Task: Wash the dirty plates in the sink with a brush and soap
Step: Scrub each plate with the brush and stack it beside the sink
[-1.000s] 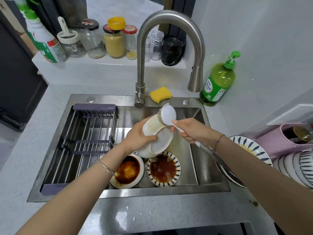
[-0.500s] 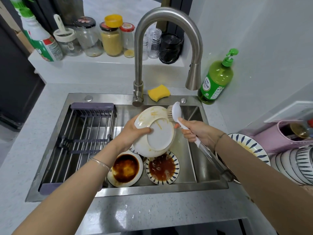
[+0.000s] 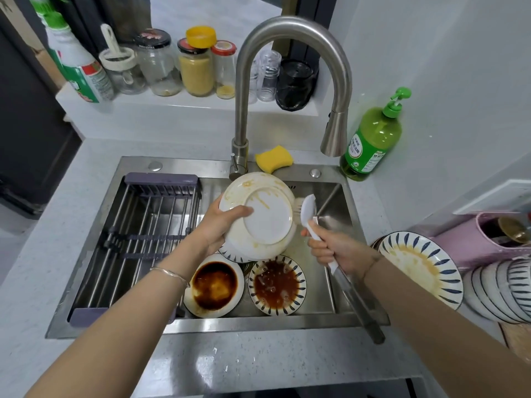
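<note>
Plate (image 3: pixel 264 216) is held tilted over sink (image 3: pixel 258 326) in left grip (image 3: pixel 218 228), underside up; brush (image 3: pixel 309 209) is clasped in right grip (image 3: pixel 333 249), bristles at plate's rim.

Faucet (image 3: pixel 290 33) arching over sink (image 3: pixel 258 326) rear, drying rack (image 3: pixel 138 245) filling left half, dirty plates (image 3: pixel 275 285) covering basin floor
</note>
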